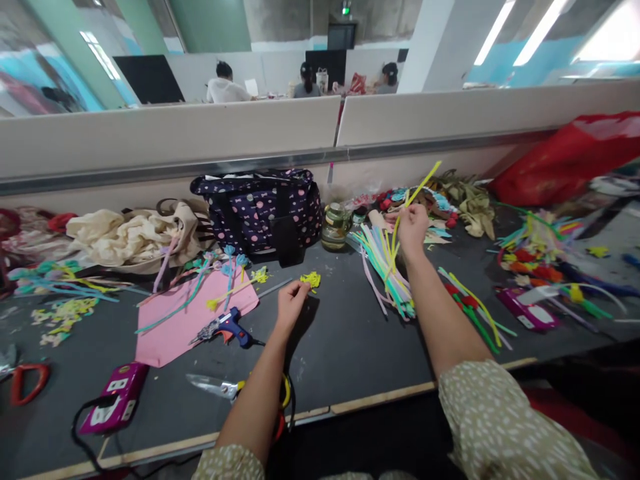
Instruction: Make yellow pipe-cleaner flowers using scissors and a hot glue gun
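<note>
My right hand (413,230) is closed round a yellow pipe cleaner (424,183), above a bundle of pastel, white and green pipe cleaners (385,267). My left hand (292,304) is pinched at the near left edge of a small yellow fuzzy piece (312,280) over the dark table; whether it grips that piece is hard to tell. Left of it, a blue glue gun (234,328) lies at the edge of a pink sheet (155,333). Scissors (213,385) with yellow and red handles lie partly under my left forearm.
A dotted dark bag (260,213) and a glass jar (335,228) stand at the back. Magenta boxes (117,399) lie left and right. Red-handled scissors (31,383) are far left, a red bag (565,160) back right. Several people sit beyond the partition (200,137).
</note>
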Motion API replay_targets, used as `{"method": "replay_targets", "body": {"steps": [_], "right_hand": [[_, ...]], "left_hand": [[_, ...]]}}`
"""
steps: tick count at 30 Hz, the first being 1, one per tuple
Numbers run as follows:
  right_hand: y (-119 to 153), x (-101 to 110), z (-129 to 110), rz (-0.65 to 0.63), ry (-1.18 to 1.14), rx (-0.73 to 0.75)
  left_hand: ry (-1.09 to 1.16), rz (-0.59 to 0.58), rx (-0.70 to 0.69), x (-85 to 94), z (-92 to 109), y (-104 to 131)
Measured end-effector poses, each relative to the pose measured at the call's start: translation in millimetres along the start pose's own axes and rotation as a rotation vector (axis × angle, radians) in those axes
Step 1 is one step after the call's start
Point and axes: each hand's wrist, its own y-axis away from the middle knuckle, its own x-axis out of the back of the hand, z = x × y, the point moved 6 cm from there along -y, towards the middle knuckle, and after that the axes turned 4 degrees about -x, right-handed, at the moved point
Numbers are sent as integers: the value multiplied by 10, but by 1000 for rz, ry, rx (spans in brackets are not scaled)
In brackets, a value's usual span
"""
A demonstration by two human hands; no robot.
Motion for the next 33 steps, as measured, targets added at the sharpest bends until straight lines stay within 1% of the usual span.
{"method": "replay_targets", "body": {"steps": [1,2,6,8,9,10,13,15,17,18,20,22,25,28,30,33], "right_hand": [[-23,9,-39,41,-112,-4],[-42,-2,-74,55,-187,-14],[-44,-115,-194,-27,-315,-136],[38,-138,-277,-58,-446,-170],[112,-160,-318,-95,-522,-194],[212,-199,-362,-163,-595,-220],[679,-399,-507,-483,-741,-288],[1080,-563,-561,-682,-758,-352],[1495,-752,-586,-897,-713,-400],[1678,-837,-592,-979,-704,-406],[1958,-975,-593,-1076,-703,-372],[2150,-1085,-546,-1122,-705,-374],[2300,-1195,-429,-1120,-698,-429],[2374,-1242,-347,-1115,-734,-482],[2421,-1254,-316,-1145,-776,-520],[2469,-1252,-296,-1219,-821,-544]], "left_hand": [[3,-3,0,-4,2,0],[8,-3,-1,-5,6,0],[40,7,22,-2,17,0],[85,12,61,0,4,0],[116,13,87,-1,-9,1],[151,16,109,-1,-23,2],[255,15,156,-9,-60,2],[312,-1,161,-23,-71,0],[351,-18,162,-38,-72,3],[362,-23,163,-44,-70,7],[364,-35,173,-59,-61,24],[353,-56,186,-81,-48,47],[344,-64,193,-101,-30,73],[348,3,193,-67,-29,84],[375,39,211,-44,-43,88],[484,89,231,-3,-76,74]]}}
